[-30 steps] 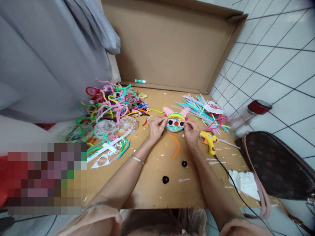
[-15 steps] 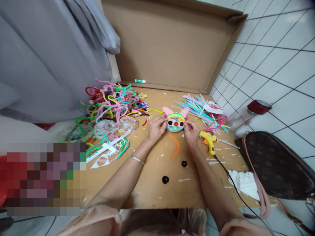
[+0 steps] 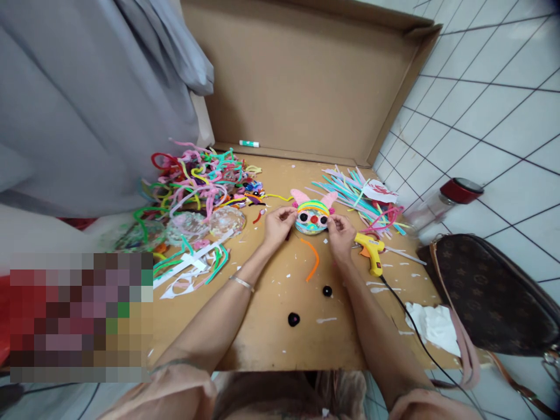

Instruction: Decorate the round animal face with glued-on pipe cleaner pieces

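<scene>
A round colourful face ornament (image 3: 313,205) with pink ears, black-and-white eyes and a red nose is held upright between my two hands. My left hand (image 3: 279,226) pinches its left edge. At its right edge, beside one eye, my right hand (image 3: 342,233) closes its fingertips. An orange pipe cleaner strip (image 3: 315,261) lies curved on the table below the ornament. Nearer to me are a small black disc (image 3: 327,290) and a larger black piece (image 3: 294,319). Just right of my right hand rests a yellow glue gun (image 3: 371,252).
Tangled pipe cleaners (image 3: 196,181) heap up at the left, with clear plastic pieces (image 3: 188,227) before them. Straight pipe cleaners (image 3: 341,188) lie back right. A red-lidded bottle (image 3: 441,201), brown bag (image 3: 490,291), white tissue (image 3: 435,328) and black cord (image 3: 409,321) occupy the right.
The ornament has tilted slightly between my hands, and my left hand has shifted a little to the right. The table items lie as before.
</scene>
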`<state>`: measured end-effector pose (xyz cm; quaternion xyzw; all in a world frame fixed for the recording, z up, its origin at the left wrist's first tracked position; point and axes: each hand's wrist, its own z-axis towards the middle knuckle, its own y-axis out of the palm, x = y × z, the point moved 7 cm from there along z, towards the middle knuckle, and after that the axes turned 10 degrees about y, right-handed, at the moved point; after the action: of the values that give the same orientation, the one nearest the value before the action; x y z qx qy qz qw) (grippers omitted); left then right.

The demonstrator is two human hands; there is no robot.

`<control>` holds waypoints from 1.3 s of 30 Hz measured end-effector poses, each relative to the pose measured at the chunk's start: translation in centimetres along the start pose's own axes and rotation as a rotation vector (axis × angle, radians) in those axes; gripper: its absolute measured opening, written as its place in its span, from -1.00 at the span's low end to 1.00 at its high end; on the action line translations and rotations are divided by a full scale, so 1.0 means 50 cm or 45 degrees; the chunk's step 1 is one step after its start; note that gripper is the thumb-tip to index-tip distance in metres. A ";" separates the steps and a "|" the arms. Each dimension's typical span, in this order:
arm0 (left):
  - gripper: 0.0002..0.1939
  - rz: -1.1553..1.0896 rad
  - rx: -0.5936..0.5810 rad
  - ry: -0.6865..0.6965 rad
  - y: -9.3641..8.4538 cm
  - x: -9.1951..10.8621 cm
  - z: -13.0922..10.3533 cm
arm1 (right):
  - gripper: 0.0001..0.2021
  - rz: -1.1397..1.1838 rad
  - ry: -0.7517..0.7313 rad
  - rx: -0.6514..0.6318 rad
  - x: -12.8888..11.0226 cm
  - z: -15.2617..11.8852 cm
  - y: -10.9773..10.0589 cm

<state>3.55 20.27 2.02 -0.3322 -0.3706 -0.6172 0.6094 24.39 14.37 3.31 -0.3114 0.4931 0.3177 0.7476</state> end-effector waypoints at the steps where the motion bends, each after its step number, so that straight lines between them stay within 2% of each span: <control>1: -0.80 -0.077 0.006 -0.078 0.002 -0.009 0.000 | -0.77 0.000 0.005 -0.001 0.000 0.000 0.000; 5: -0.76 -0.215 -0.006 -0.214 0.006 -0.020 -0.001 | -0.78 -0.032 0.000 0.002 -0.001 0.001 -0.001; 18: -0.82 -0.198 -0.029 -0.218 0.009 -0.007 0.003 | -0.75 -0.051 0.013 0.003 -0.002 -0.001 -0.001; 26: -0.82 -0.190 -0.123 -0.242 0.010 -0.010 0.006 | -0.76 -0.083 0.011 -0.020 0.005 0.002 0.000; 32: -0.82 0.007 -0.146 -0.047 0.005 -0.006 0.009 | -0.76 -0.051 0.000 -0.015 0.003 0.002 -0.001; 39: -0.78 0.506 -0.194 0.345 -0.003 0.039 0.001 | -0.76 -0.052 0.015 -0.022 0.002 0.002 -0.001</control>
<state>3.32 19.31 3.74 -0.3576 -0.1653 -0.5504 0.7361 24.52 14.43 3.26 -0.3295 0.4882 0.3049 0.7484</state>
